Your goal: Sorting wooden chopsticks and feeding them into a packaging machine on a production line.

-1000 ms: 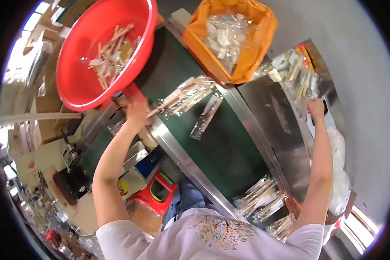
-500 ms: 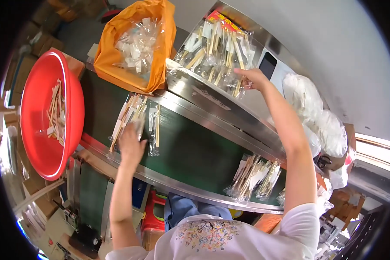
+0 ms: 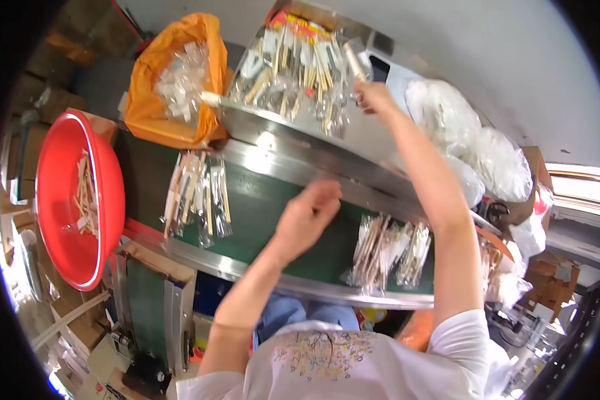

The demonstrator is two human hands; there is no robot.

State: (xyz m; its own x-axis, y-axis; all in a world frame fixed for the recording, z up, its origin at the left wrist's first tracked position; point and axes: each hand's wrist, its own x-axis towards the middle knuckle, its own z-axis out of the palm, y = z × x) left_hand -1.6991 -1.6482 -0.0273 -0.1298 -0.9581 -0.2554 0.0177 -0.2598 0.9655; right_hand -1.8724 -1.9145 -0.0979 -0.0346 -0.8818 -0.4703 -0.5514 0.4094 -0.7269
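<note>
My right hand (image 3: 375, 100) is closed on the lower end of a clear packet with pale wooden sticks (image 3: 355, 63), raised at the right of a metal tray (image 3: 373, 137). In that tray lies a pile of similar packets (image 3: 300, 63), with white pieces and wooden sticks inside. My left hand (image 3: 310, 212) hangs over the middle of the green conveyor belt (image 3: 260, 200), its fingers curled and smeared by motion. Left of it on the belt lies a group of packets (image 3: 197, 197). Another packet group (image 3: 383, 253) rests on the belt at the right.
An orange bag (image 3: 140, 100) holding crumpled clear plastic stands beyond the belt. At the left is a red basin (image 3: 53, 220) with loose wooden sticks. White plastic bags (image 3: 473, 147) sit right of the tray, beside a dark-screened phone (image 3: 380, 67). The belt has a metal edge (image 3: 300, 283).
My left hand has left the packets at the left and moved right across the belt. My right hand has lifted a packet from the tray pile. The view has shifted slightly.
</note>
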